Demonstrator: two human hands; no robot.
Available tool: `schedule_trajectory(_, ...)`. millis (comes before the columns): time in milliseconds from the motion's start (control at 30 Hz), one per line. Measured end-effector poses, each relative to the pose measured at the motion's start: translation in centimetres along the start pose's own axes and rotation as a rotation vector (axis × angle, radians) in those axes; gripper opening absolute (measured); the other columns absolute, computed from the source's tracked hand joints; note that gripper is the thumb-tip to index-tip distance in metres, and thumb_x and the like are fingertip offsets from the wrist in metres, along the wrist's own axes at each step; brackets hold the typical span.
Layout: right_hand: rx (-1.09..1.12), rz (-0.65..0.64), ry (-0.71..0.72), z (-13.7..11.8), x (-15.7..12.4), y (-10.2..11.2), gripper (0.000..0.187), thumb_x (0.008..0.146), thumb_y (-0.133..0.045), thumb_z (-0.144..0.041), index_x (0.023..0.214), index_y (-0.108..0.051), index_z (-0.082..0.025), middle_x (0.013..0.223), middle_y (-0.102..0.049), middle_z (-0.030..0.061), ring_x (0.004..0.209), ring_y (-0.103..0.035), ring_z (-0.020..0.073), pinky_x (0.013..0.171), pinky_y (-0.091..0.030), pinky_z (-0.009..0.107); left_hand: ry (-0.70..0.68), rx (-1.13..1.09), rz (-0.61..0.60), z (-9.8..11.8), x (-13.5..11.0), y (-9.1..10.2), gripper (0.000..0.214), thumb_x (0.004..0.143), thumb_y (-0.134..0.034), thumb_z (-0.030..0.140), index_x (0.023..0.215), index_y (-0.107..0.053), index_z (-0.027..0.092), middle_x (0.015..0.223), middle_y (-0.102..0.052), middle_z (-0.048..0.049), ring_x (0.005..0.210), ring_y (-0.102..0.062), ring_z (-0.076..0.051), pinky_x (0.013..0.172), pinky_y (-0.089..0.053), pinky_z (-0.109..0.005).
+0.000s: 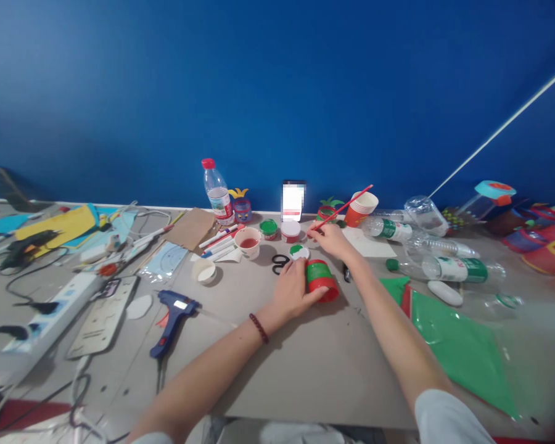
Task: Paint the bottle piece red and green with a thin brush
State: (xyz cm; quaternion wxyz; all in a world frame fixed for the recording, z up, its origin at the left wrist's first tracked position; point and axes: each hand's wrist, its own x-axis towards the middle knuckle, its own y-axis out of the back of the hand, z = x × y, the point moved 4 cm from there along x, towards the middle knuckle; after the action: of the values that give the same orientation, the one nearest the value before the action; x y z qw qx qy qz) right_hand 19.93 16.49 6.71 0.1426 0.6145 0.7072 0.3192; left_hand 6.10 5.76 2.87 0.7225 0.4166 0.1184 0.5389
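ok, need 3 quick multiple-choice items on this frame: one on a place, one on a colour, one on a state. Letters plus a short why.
1. Where does the blue glue gun lie relative to the left hand?
A. to its left on the table
B. behind it by the wall
C. on the green sheet

2. What colours is the cup that the left hand grips?
A. blue and yellow
B. green and red
C. plain white

3. What is the state of the right hand?
A. flat and open on the table
B. closed on a red brush
C. resting on the scissors

Answers:
1 A: the glue gun lies on the grey table, left of the left hand.
2 B: the cup lies on its side, green with red bands.
3 B: the fingers pinch the red brush, whose handle slants up to the right.
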Motion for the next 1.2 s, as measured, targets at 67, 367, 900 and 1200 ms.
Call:
schedule_trajectory(67, -0.03, -0.004, 0.016, -0.1, 0.3, -0.4, 0.012, 0.086, -0.059, -0.02, 0.078, -0.068, -0.018, 0.08, -0.072, 0.0047, 0.078, -0.066, 0.0196, 0.081, -0.049, 0.033, -0.01, 0.009, 0.007, -0.1, 0.0, -0.1, 0.06, 0.086, -0.056, 0.059, 0.126, -0.042, 0.015, 0.117, -0.062, -0.0173, 0.108, -0.061, -0.036, 0.095, -0.046, -0.053)
schedule_trajectory(367, -0.114, -0.029, 0.038, 0.0, 0.3, -0.9, 0.014, 0.088, -0.059, -0.017, 0.079, -0.069, -0.017, 0.081, -0.072, 0.0054, 0.083, -0.065, 0.019, 0.084, -0.047, 0.03, 0.009, 0.008, -0.009, 0.0, 0.1, 0.0, 0.06, 0.087, -0.054, 0.06, 0.123, -0.043, 0.014, 0.114, -0.063, -0.0179, 0.109, -0.06, -0.037, 0.095, -0.047, -0.053)
schedule_trajectory(900, -0.142, -0.046, 0.041, 0.6, 0.5, -1.8, 0.016, 0.091, -0.058, -0.018, 0.082, -0.07, -0.016, 0.084, -0.073, 0.0082, 0.084, -0.066, 0.0211, 0.082, -0.047, 0.031, 0.04, -0.009, -0.017, -0.3, 0.1, 0.0, 0.057, 0.087, -0.052, 0.062, 0.119, -0.046, 0.016, 0.107, -0.065, -0.0164, 0.1, -0.064, -0.036, 0.089, -0.048, -0.05)
schedule_trajectory(1200, -0.146, -0.077, 0.02, 0.5, 0.4, -1.9, 0.016, 0.089, -0.058, -0.016, 0.078, -0.069, -0.016, 0.076, -0.071, 0.0052, 0.074, -0.064, 0.0179, 0.072, -0.046, 0.027, 0.036, -0.021, -0.038, -0.1, 0.1, 0.0, 0.057, 0.088, -0.051, 0.061, 0.121, -0.044, 0.014, 0.109, -0.066, -0.0183, 0.103, -0.064, -0.036, 0.09, -0.048, -0.051)
